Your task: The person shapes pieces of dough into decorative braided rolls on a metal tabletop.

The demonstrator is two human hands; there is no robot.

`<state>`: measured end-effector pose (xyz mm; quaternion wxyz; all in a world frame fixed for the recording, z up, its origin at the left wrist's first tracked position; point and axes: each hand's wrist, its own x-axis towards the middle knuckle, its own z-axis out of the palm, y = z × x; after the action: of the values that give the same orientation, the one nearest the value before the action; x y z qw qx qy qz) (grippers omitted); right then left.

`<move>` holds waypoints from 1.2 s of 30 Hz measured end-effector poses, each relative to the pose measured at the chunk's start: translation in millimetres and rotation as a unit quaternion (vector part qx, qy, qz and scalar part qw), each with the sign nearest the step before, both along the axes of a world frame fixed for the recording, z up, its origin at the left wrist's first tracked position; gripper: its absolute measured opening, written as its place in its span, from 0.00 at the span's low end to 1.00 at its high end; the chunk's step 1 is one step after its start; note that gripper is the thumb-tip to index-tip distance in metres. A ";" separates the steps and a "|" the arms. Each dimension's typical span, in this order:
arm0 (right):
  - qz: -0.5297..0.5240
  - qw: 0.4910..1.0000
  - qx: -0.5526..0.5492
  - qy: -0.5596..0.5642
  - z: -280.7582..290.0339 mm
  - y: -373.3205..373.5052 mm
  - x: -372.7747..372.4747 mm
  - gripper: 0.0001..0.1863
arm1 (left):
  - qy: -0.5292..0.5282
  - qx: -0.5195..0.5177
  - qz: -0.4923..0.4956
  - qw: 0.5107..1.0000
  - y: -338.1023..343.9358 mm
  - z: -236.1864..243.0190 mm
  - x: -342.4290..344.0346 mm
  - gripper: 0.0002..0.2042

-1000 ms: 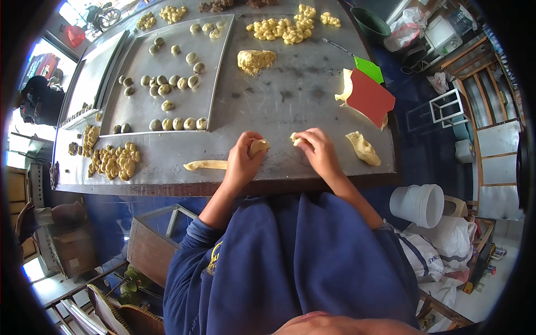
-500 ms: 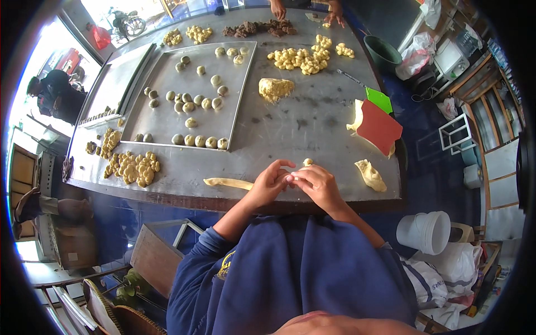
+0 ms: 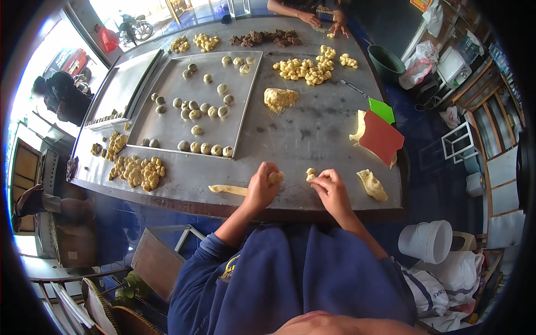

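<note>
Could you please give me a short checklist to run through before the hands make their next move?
1. Left hand has its dough lump in grasp: ok.
2. Right hand free of dough: cannot tell; its fingertips are at the small dough pieces.
3. Dough strip close to the left hand: ok, on the table just left of it.
4. Pale dough fully covered by the red sheet: not ok, its left edge shows.
5. Green flat piece clear of both hands: ok.

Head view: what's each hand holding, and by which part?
Left hand: dough lump, held around its left side, right end exposed. Right hand: fingertips at the near edge of a small dough piece; whether it's pinched, can't tell.
</note>
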<state>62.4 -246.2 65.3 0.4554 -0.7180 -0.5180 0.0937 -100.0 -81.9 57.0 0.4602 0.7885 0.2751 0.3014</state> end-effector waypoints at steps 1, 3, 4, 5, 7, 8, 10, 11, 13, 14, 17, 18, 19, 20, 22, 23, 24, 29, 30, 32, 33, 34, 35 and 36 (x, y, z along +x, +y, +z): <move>-0.016 0.998 -0.035 -0.044 -9.5 -0.6 -0.7 0.10 | 0.000 0.002 -0.001 1.000 -1.3 0.9 0.0 0.13; -0.021 0.998 -0.057 -0.009 -11.7 2.7 -6.2 0.13 | 0.040 -0.043 -0.070 0.996 -3.0 4.4 -0.3 0.13; -0.037 0.996 -0.065 -0.048 -9.6 2.2 -6.6 0.14 | 0.039 -0.042 -0.069 0.996 -1.7 5.8 -0.5 0.13; -0.050 0.992 -0.073 -0.087 -3.4 3.7 -8.9 0.15 | 0.046 0.006 -0.107 0.993 0.3 6.9 -2.3 0.14; -0.034 0.997 -0.045 -0.053 12.8 7.4 -16.0 0.16 | 0.054 0.055 -0.143 0.987 0.3 10.4 -3.9 0.16; -0.022 0.999 -0.019 -0.019 18.8 8.8 -19.2 0.16 | 0.069 -0.037 -0.159 0.984 -3.8 14.5 -2.5 0.15; 0.028 0.998 0.020 -0.048 22.6 13.4 -22.4 0.15 | 0.084 -0.128 -0.174 0.973 -9.1 25.2 -1.2 0.15; 0.079 0.992 0.058 -0.077 23.9 15.1 -23.9 0.14 | 0.079 -0.164 -0.192 0.965 -11.4 32.5 -1.6 0.14; 0.086 0.992 0.055 -0.076 24.5 16.3 -25.5 0.14 | 0.074 -0.199 -0.209 0.954 -14.9 38.5 -0.1 0.12; 0.072 0.993 0.072 -0.064 24.4 17.0 -25.8 0.10 | 0.043 -0.224 -0.204 0.952 -16.6 39.9 0.8 0.10; 0.046 0.998 0.035 0.031 22.3 14.4 -26.1 0.06 | -0.007 -0.217 -0.193 0.957 -16.4 29.9 3.7 0.08; 0.033 0.993 -0.021 0.114 20.9 11.9 -25.5 0.05 | -0.027 -0.186 -0.188 0.964 -15.7 25.3 3.9 0.07; 0.034 0.993 -0.021 0.114 16.0 10.4 -23.4 0.05 | -0.027 -0.186 -0.187 0.964 -15.0 21.1 3.1 0.07; 0.073 0.949 -0.012 0.305 10.9 8.7 -20.0 0.07 | -0.012 -0.113 -0.165 0.980 -14.6 24.2 4.7 0.06; 0.106 0.869 -0.003 0.483 5.9 1.4 -16.1 0.09 | 0.003 -0.039 -0.144 0.989 -11.5 18.7 7.6 0.06; 0.104 0.837 0.018 0.537 7.3 -1.9 -15.8 0.09 | 0.016 -0.030 -0.089 0.995 -7.2 11.3 8.9 0.08; 0.102 0.801 0.039 0.589 8.2 -3.6 -15.2 0.10 | 0.029 -0.021 -0.033 0.999 -3.8 4.3 8.4 0.10; 0.043 0.997 0.058 0.006 11.8 -7.0 -5.2 0.10 | 0.011 0.051 -0.017 0.999 2.1 -0.4 -2.8 0.20; 0.011 1.000 -0.007 0.000 5.5 -10.4 -8.9 0.11 | 0.033 0.015 -0.025 0.999 1.5 1.0 -3.4 0.19; -0.020 0.998 -0.053 -0.022 -5.2 -9.1 -13.4 0.14 | 0.054 -0.019 -0.035 0.998 -0.3 4.2 -4.1 0.18; -0.022 0.998 -0.052 -0.023 -5.1 -9.4 -13.7 0.14 | 0.050 -0.006 -0.066 0.997 -1.3 5.9 -4.4 0.17; -0.038 0.997 -0.066 -0.034 -3.6 -10.1 -15.0 0.16 | 0.047 0.008 -0.098 0.994 -1.4 6.8 -4.2 0.17; -0.051 0.994 -0.080 -0.044 3.2 -8.2 -18.6 0.18 | 0.046 0.009 -0.097 0.994 0.5 3.3 -4.7 0.17; -0.050 0.995 -0.079 -0.045 9.8 -5.5 -21.7 0.18 | 0.044 0.056 -0.132 0.989 3.5 -2.7 -4.9 0.18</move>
<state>40.7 -251.7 75.1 0.3777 -0.7804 -0.4920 0.0790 -104.9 -78.5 54.3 0.4385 0.8548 0.1712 0.2185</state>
